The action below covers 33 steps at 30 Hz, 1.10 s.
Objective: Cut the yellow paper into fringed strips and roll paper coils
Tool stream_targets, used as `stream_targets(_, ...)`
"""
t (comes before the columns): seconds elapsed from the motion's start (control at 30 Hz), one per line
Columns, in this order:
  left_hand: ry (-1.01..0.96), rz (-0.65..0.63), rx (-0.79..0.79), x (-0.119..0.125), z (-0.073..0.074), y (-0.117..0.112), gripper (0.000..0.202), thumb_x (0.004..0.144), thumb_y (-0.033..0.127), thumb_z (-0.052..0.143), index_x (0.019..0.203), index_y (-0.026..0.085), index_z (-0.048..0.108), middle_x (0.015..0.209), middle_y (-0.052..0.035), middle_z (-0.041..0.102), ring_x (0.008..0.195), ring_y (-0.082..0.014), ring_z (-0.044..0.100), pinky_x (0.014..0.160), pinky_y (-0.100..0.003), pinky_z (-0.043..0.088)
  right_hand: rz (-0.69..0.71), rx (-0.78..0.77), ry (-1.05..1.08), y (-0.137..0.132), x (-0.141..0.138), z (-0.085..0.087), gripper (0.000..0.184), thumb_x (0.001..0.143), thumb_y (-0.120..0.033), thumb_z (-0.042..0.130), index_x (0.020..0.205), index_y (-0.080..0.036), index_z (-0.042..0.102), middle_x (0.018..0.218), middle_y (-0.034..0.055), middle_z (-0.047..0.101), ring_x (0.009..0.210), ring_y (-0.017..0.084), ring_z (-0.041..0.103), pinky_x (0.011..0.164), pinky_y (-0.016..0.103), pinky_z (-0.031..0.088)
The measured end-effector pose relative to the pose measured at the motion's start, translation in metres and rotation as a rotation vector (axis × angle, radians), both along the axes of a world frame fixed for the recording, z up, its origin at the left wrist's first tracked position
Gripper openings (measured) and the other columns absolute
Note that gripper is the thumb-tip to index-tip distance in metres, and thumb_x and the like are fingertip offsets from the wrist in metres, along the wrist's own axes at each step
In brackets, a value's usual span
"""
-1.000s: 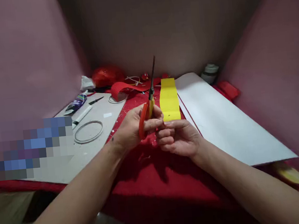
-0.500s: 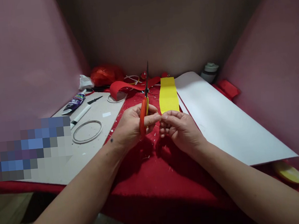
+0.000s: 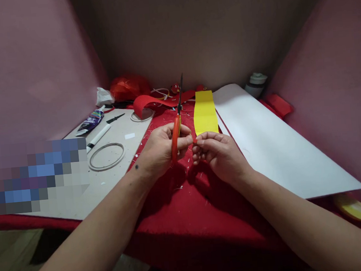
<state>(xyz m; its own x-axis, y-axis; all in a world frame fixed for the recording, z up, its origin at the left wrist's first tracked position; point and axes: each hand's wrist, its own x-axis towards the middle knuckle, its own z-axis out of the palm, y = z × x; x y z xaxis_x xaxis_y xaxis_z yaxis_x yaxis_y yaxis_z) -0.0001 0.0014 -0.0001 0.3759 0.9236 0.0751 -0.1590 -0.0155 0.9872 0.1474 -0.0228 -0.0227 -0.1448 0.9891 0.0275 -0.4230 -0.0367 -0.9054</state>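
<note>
My left hand (image 3: 165, 147) is closed around the orange-handled scissors (image 3: 175, 140), whose dark blades point away from me and upward. Its fingertips nearly meet those of my right hand (image 3: 215, 147), which is closed in a pinch. Between them shows a tiny red piece (image 3: 195, 142), mostly hidden by the fingers. Just beyond my right hand lies a yellow corrugated strip (image 3: 205, 110). A red corrugated strip (image 3: 148, 103) curls behind the scissors. All this is above a red cloth (image 3: 174, 212) dotted with small scraps.
On the left, a grey board (image 3: 109, 188) carries a ring (image 3: 106, 156), a white pen-like tool (image 3: 100, 136), a craft blade (image 3: 116, 118) and a purple tube (image 3: 91, 121). A white sheet (image 3: 272, 144) lies at right, with a bottle (image 3: 256, 84) behind. Walls stand on both sides.
A bit of red now shows between the fingertips. Both hands keep nearly the same pose, and the whole view has shifted slightly.
</note>
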Motion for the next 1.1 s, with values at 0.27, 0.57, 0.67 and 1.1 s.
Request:
stream_targets(0.27,0.077,0.038,0.036,0.002,0.000,-0.001,0.016,0.070,0.021,0.068,0.080,0.016,0.056,0.052,0.0068,0.047,0.041,-0.0031,0.041,0.041,-0.015,0.032,-0.030,0.020,-0.019,0.000,0.000,0.000,0.008,0.073,-0.019,0.064,0.067,-0.015,0.059,0.058,-0.0006,0.059,0.049,0.011,0.053,0.050,0.026,0.044)
stream_targets(0.57,0.419,0.074,0.141,0.004,0.000,-0.004,0.012,0.075,0.027,0.055,0.080,0.015,0.054,0.063,0.0019,0.057,0.050,-0.0086,0.049,0.046,-0.019,0.038,-0.255,0.090,0.056,0.007,0.002,0.008,0.011,0.071,-0.023,0.068,0.069,-0.017,0.058,0.063,-0.0012,0.060,0.055,0.011,0.057,0.057,0.028,0.048)
stream_targets(0.67,0.576,0.068,0.254,0.006,-0.003,-0.006,0.013,0.076,0.027,0.052,0.084,0.016,0.053,0.069,0.0015,0.057,0.058,-0.0111,0.051,0.052,-0.021,0.041,-0.313,0.114,0.072,0.009,0.004,0.011,0.012,0.072,-0.026,0.067,0.071,-0.018,0.057,0.066,-0.0019,0.060,0.056,0.011,0.057,0.060,0.029,0.049)
stream_targets(1.1,1.034,0.036,0.485,0.021,-0.010,-0.014,0.013,0.085,0.028,0.038,0.076,0.020,0.043,0.069,-0.0039,0.057,0.060,-0.0176,0.052,0.055,-0.027,0.034,-0.413,0.149,0.190,0.012,0.002,0.013,0.009,0.075,-0.021,0.061,0.074,-0.020,0.052,0.072,-0.0021,0.057,0.064,0.011,0.054,0.065,0.026,0.046)
